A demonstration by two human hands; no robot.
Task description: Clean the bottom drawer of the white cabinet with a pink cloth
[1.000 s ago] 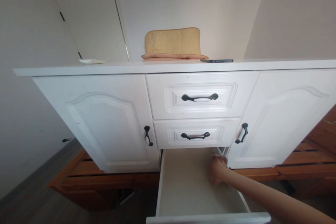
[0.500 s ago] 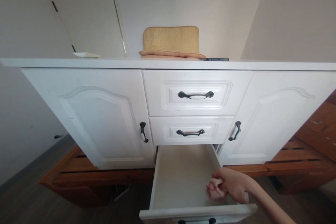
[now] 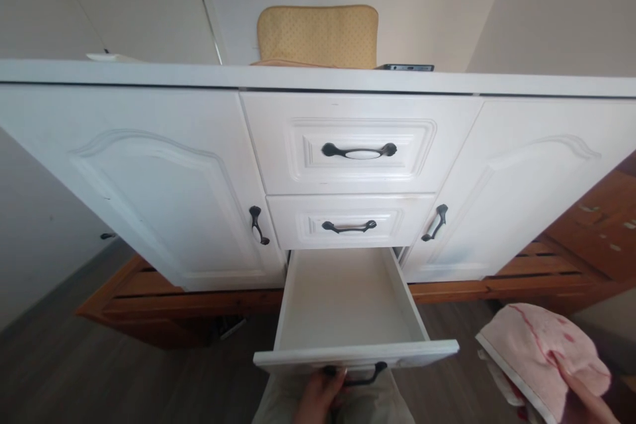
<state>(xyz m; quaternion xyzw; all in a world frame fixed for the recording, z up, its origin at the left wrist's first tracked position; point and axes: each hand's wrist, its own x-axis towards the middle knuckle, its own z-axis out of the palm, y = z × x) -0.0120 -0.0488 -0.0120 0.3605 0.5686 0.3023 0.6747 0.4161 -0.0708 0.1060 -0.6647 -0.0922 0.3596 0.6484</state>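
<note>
At the lower right edge of the view, the right hand (image 3: 579,391) pinches a pink towel (image 3: 539,351), thumb and fingers closed over its near corner; the towel hangs outside the cabinet, well to the right of the open drawer (image 3: 348,298). Low in the middle, the left hand (image 3: 318,397) curls its fingers around the dark handle (image 3: 355,374) on the front of that drawer, which is the lowest of 3 and stands pulled out. Nothing shows inside it but its pale lining. The 2 drawers above it and the 2 doors (image 3: 163,192) at the sides are shut. On the white top of the cabinet (image 3: 149,73) rest a yellow cushion (image 3: 318,36), a dark phone (image 3: 405,67) just beside it and a small white dish (image 3: 102,57) far to the left. Compared with 0.5 s ago, the right hand has left the drawer's inside, bringing the towel out, and the left hand has come to the handle.
</note>
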